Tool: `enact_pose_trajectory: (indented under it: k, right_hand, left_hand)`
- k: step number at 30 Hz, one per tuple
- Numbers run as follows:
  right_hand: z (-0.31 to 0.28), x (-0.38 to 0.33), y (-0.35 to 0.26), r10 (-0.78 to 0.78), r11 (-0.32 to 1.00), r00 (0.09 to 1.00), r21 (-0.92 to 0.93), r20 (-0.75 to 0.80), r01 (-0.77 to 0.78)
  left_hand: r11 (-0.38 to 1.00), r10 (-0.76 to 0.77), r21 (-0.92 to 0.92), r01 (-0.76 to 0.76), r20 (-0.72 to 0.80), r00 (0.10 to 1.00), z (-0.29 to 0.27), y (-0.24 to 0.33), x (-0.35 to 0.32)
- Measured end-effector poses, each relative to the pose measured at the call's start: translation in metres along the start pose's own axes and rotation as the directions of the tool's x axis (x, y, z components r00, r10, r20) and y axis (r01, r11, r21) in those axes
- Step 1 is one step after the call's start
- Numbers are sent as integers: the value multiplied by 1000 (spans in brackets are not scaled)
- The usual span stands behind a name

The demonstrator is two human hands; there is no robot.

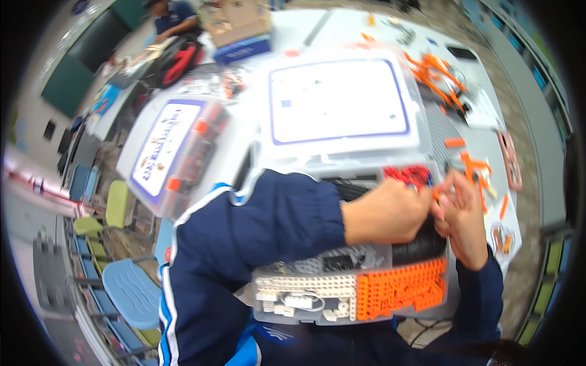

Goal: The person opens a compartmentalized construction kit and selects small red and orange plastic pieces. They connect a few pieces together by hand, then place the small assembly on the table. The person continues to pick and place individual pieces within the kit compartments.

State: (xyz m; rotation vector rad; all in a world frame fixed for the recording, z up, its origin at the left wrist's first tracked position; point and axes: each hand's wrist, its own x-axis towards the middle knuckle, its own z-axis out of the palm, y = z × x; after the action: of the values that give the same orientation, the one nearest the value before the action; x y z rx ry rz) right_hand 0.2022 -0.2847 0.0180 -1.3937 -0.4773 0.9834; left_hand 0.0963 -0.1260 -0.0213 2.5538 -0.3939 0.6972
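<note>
My left hand (pixel 390 210) is closed, its arm reaching across the open parts box (pixel 342 318). Beside it, my right hand (pixel 464 213) is closed too, fingertips pinched together. A small orange piece (pixel 436 195) shows where the fingers of both hands meet; its exact kind is too small to tell. Below the hands, the box holds white building beams (pixel 317 285), orange building beams (pixel 400 287), black tyres (pixel 421 249) and grey and black small parts (pixel 348 259). Red parts (pixel 408 175) fill a compartment just beyond my left hand.
The box's clear lid (pixel 342 146) stands open behind, with a white printed sheet. A second closed parts box (pixel 174 158) lies left. Orange built frames (pixel 439 76), a phone (pixel 462 53) and a pink case (pixel 510 161) are to the right. Another person (pixel 174 21) sits far left; chairs (pixel 131 293) stand nearer.
</note>
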Motion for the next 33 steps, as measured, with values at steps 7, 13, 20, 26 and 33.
enact_pose_trajectory:
  k: [7, 13, 20, 26, 33]
  right_hand:
    - [-3, 1, 1, -56, 998, 997, -7, 62, 56]
    - [-7, 2, 1, -32, 999, 997, -33, 74, 35]
    - [-5, 0, -1, -37, 999, 996, -19, 86, 39]
    - [-6, 1, 1, -45, 998, 995, -29, 94, 48]
    - [-5, 0, 0, -57, 998, 994, -31, 88, 60]
  left_hand:
    - [1000, -6, -8, 5, -32, 999, 8, -2, -2]
    - [999, -35, -41, 34, -35, 999, 10, -3, -3]
    - [999, -21, -35, 20, -41, 999, 9, -3, -3]
    - [999, -25, -39, 24, -41, 999, 9, -3, -3]
    - [998, -46, -44, 45, -40, 998, 7, -2, -2]
